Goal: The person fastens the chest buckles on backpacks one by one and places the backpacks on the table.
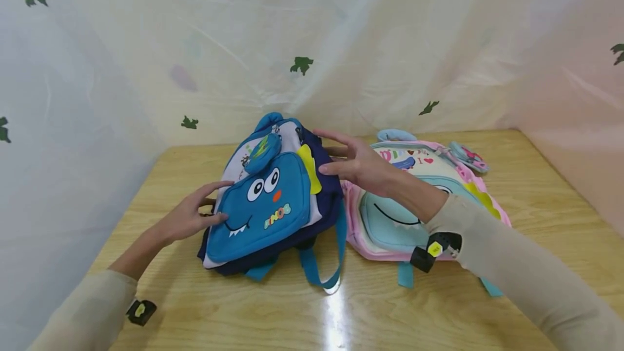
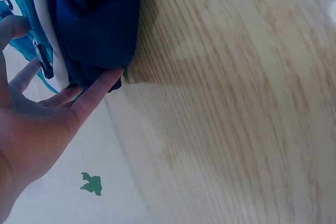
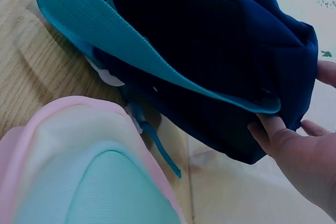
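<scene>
A blue dinosaur-face backpack [image 1: 278,232] leans back on the table, tilted, with a small round pouch [image 1: 263,154] hanging on its front. My left hand [image 1: 182,220] touches its left side, fingers spread and thumb by the front pocket. In the left wrist view, the fingers lie nearly straight along the navy side panel [image 2: 100,30]. My right hand [image 1: 365,167] rests fingers on the upper right side, near the yellow spikes [image 1: 309,168]. A teal strap [image 3: 131,51] loops across the navy back in the right wrist view, beside that hand's fingertips.
A pink and light-blue backpack [image 1: 375,248] lies to the right, partly under my right forearm, with a round pouch [image 1: 469,157] at its top right. The wooden table [image 1: 273,313] meets a pale leaf-patterned curtain [image 1: 234,91] behind and at both sides.
</scene>
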### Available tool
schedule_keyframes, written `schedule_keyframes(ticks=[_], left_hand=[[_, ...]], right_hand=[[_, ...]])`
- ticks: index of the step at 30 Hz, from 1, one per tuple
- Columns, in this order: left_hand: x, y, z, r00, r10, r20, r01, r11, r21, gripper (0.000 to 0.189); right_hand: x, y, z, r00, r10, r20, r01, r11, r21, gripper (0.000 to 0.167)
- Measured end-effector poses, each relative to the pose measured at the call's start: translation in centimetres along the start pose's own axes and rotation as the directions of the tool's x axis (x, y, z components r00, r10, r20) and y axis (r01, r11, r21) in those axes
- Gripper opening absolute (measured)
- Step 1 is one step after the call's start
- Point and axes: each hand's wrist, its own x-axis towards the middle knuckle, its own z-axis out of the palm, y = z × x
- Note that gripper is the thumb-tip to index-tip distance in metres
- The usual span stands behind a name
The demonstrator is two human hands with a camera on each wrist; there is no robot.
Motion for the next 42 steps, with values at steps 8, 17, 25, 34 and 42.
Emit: schedule_keyframes(ticks=[8,17,25,34,42], left_hand=[[0.4,0.0,0.2,1.0,0.016,0.024,-0.016,1.0,-0.015,0.07],[1.2,1.1,0.4,0.999,0.034,-0.013,-0.033,0.997,0.067,0.074],[1.3,5.1,1.4,0.973,0.105,-0.203,-0.034,0.946,0.322,0.064],[2.0,9.4,2.0,0.851,0.357,-0.385,-0.264,0.925,0.274,0.036],[2.4,13.4,0.7,0.867,0.383,-0.32,-0.37,0.923,0.104,0.047]], right_hand=[[0.0,-0.8,0.2,0.998,-0.063,-0.001,0.063,0.998,-0.023,0.075],[-0.2,-2.0,0.0,0.995,-0.1,0.0,0.1,0.995,0.018,0.077],[-0.4,-3.2,0.2,0.989,-0.135,-0.067,0.139,0.988,0.072,0.073],[-0.8,-4.7,0.6,0.978,-0.144,-0.149,0.155,0.986,0.065,0.066],[-1.4,-6.1,1.2,0.969,-0.164,-0.183,0.178,0.982,0.062,0.063]])
